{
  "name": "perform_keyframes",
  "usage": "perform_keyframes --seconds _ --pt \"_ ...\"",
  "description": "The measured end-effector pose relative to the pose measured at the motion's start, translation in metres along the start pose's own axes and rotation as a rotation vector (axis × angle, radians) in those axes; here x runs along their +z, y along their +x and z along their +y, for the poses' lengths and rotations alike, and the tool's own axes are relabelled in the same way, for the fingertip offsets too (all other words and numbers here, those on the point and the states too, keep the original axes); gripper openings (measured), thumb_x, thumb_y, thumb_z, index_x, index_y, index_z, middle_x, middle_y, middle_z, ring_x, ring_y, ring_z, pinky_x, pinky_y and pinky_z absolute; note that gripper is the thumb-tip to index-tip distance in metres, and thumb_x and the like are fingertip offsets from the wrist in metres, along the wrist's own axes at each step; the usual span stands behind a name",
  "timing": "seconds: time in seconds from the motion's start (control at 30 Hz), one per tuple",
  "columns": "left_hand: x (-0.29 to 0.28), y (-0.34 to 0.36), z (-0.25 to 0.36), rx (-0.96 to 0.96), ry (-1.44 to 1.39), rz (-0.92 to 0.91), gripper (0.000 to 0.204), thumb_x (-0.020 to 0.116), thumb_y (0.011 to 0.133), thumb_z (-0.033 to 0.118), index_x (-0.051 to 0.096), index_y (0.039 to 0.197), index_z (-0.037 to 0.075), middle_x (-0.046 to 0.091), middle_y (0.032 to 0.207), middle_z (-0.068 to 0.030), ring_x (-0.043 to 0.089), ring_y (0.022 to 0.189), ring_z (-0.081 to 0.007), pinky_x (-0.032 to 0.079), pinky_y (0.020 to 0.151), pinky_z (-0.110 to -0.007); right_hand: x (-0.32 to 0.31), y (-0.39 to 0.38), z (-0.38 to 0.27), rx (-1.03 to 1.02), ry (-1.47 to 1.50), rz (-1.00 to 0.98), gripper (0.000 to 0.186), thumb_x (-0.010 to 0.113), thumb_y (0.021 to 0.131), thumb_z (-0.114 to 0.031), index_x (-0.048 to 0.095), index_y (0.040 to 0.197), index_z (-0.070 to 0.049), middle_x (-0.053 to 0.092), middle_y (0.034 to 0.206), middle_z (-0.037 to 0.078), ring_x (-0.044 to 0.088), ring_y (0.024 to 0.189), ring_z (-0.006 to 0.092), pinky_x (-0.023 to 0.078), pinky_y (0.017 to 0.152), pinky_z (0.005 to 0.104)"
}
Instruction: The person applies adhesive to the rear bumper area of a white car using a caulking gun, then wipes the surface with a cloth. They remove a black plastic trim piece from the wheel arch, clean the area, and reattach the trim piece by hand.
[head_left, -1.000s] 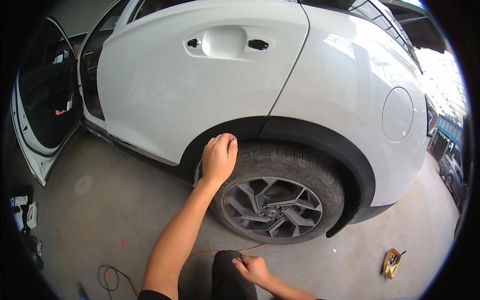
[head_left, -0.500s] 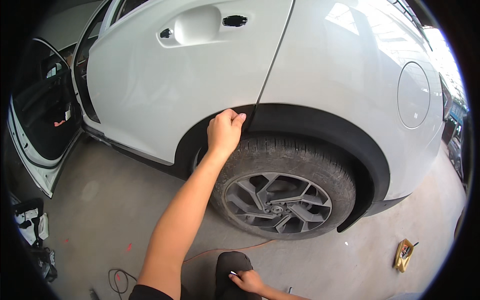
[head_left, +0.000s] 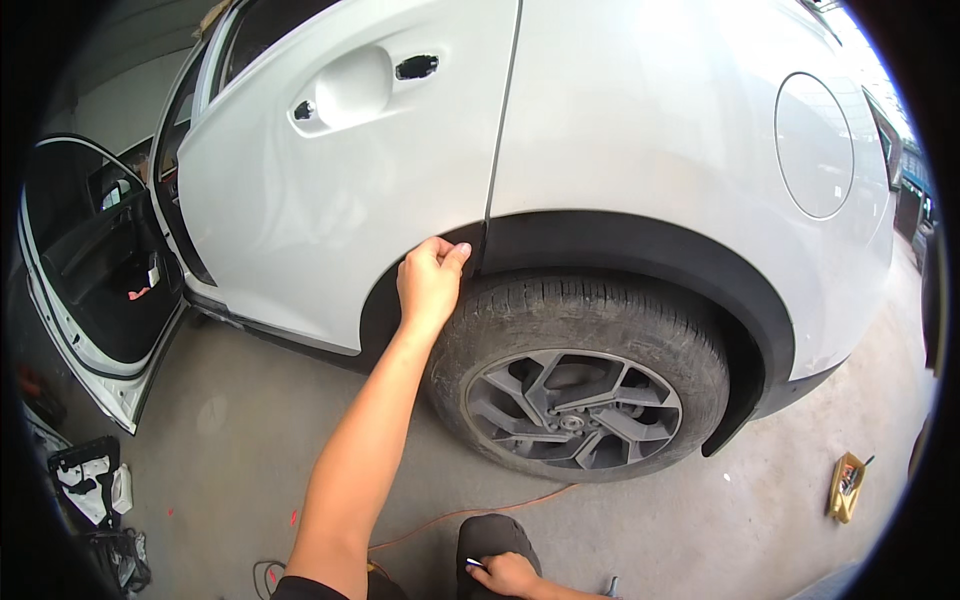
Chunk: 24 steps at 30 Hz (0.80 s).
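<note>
My left hand [head_left: 432, 285] is raised to the black wheel arch trim [head_left: 600, 237] at the rear edge of a white car door [head_left: 290, 220]. Its thumb and fingers are pinched together against the door's part of the trim, just left of the door gap. Whatever lies between those fingertips is hidden. Low in the picture, my right hand [head_left: 508, 573] rests on my dark-trousered knee [head_left: 497, 535]. It is closed round a small thin object with a pale tip [head_left: 473, 562]; most of that is covered by the fingers.
Below the arch stands the rear wheel [head_left: 575, 420]. An open front door [head_left: 110, 290] juts out at the left, above loose black and white parts [head_left: 90, 485] on the floor. A yellow tray [head_left: 846, 488] of small items lies right. An orange cable [head_left: 440, 522] crosses the floor.
The view has shifted a little. My left hand has slid slightly left of the door gap, still pinched at the trim. My right hand stays on the knee.
</note>
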<state>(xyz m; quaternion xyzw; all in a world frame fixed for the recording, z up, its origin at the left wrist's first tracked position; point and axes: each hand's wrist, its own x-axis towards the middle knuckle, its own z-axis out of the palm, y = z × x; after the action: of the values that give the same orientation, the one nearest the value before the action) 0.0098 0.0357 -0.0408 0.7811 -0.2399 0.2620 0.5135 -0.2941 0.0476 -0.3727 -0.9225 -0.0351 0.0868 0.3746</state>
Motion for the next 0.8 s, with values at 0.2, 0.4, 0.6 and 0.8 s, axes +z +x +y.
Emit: perform_keyframes --seconds 0.2,0.4,0.6,0.8 --pt "-0.007 -0.004 -0.008 0.138 0.002 0.032 0.020 0.067 0.085 0.019 0.064 0.091 0.000 0.067 0.079 -0.0120 0.064 0.073 -0.0271 0.050 0.070 -0.039 -0.007 0.006 -0.003 0.040 -0.060 -0.076 0.048 0.051 0.092 -0.049 0.070 0.083 -0.005 0.068 0.077 0.021 0.066 0.077 0.0408 0.054 0.072 0.0493" --pt "-0.001 -0.039 -0.012 0.582 0.224 0.072 0.042 0.055 0.082 -0.001 0.056 0.124 -0.001 0.052 0.132 -0.0163 0.046 0.123 -0.0351 0.039 0.104 -0.043 -0.008 -0.007 -0.007 0.002 0.077 0.152 0.043 0.057 0.089 -0.040 0.069 0.073 -0.002 0.063 0.069 0.024 0.062 0.067 0.0428 0.050 0.062 0.0518" --pt "-0.005 -0.034 -0.009 0.535 0.277 0.018 0.049 0.057 0.080 -0.001 0.053 0.128 -0.002 0.050 0.133 -0.0172 0.047 0.123 -0.0354 0.038 0.104 -0.045 0.003 -0.002 -0.003 -0.023 0.031 0.177 0.042 0.057 0.088 -0.039 0.068 0.072 -0.002 0.063 0.068 0.023 0.062 0.066 0.0426 0.050 0.063 0.0515" --pt "0.000 -0.044 -0.013 0.624 0.387 -0.059 0.063 0.051 0.078 -0.002 0.041 0.141 0.000 0.035 0.151 -0.0170 0.034 0.139 -0.0355 0.030 0.112 -0.049 0.004 0.001 -0.009 -0.027 0.015 0.166 0.041 0.057 0.087 -0.038 0.067 0.071 -0.002 0.062 0.067 0.024 0.062 0.065 0.0429 0.049 0.061 0.0520"
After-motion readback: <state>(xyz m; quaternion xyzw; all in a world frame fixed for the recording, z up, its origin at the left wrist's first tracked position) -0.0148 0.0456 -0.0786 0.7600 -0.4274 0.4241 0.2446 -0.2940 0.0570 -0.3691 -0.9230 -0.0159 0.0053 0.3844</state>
